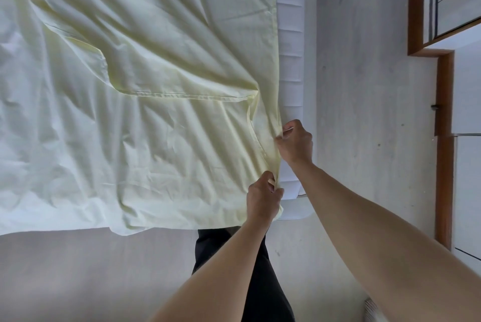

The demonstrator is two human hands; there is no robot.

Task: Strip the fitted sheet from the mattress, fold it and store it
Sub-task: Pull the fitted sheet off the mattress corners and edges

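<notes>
Pale yellow crumpled cotton fitted sheet (pixel 145 103) lies loose over white quilted mattress (pixel 291 61). Left hand (pixel 263 199) and right hand (pixel 295 142): fingers pinching sheet's gathered right edge.

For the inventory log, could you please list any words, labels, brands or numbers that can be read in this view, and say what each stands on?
None: no readable text appears anywhere.
The pale yellow sheet shows only seams, no tag or label.
The white mattress, the floor and the wooden frame are unmarked.
</notes>
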